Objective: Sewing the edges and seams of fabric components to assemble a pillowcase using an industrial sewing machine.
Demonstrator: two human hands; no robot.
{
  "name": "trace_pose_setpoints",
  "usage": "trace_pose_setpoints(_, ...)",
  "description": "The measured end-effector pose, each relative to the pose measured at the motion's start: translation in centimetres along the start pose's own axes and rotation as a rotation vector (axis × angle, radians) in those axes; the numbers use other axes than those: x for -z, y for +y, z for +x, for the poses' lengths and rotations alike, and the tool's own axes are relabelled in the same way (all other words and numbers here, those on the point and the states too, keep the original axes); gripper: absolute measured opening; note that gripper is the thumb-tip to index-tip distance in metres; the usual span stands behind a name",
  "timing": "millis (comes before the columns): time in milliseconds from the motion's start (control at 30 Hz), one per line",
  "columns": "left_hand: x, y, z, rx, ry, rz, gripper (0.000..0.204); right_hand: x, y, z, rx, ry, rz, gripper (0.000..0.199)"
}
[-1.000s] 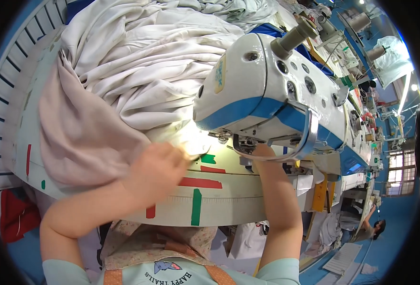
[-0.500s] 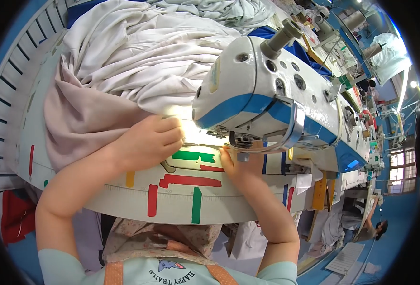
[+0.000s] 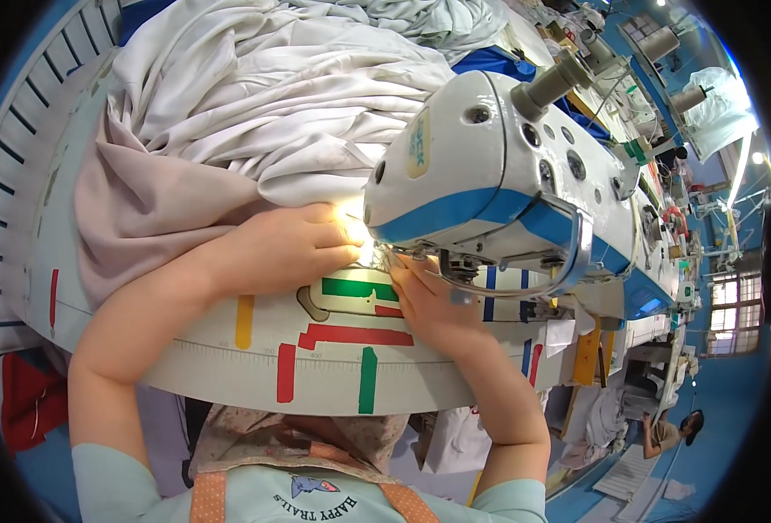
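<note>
Two bare hands at a sewing machine, as seen by a bystander. The left hand [image 3: 303, 248] rests with fingers bent and close together at the near edge of the pale cloth [image 3: 228, 105]; lamp glare hides its fingertips, so I cannot tell whether they pinch it. The right hand [image 3: 433, 305] reaches its part-curled fingers beneath the sewing machine head [image 3: 455, 157]; whether they grip anything I cannot tell either. The fingertips of the two hands lie near each other in the lit area. Good practice here, in my judgement, would be to keep the cloth edge flat and square between the hands, and the right fingers clear of the needle area. The cloth lies heaped on the table [image 3: 211, 375], left of and beyond the head; slack near the left hand should limit drag. Red tape [image 3: 359, 336] marks the nearer tabletop.
</note>
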State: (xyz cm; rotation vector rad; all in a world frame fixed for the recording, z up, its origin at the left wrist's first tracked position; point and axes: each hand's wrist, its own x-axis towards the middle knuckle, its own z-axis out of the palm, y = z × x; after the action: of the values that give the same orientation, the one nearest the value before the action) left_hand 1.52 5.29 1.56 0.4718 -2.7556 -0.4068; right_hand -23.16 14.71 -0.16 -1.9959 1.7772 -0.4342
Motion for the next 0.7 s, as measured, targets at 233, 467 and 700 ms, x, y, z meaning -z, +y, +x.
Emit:
trace_pose_setpoints(233,0.0,0.4,0.1,-0.013,0.023,-0.039,0.026,0.5,0.2,0.6,0.083,0.080,-0.039,0.020)
trace_pose_setpoints(467,-0.1,0.3,0.1,-0.005,-0.027,-0.040,0.027,0.7,-0.8,0.5,0.041,0.044,-0.025,0.022)
trace_pose_setpoints(700,0.0,0.1,0.3,-0.045,0.033,-0.120,0.027,0.7,-0.1,1.1,0.304,0.111,-0.327,0.027)
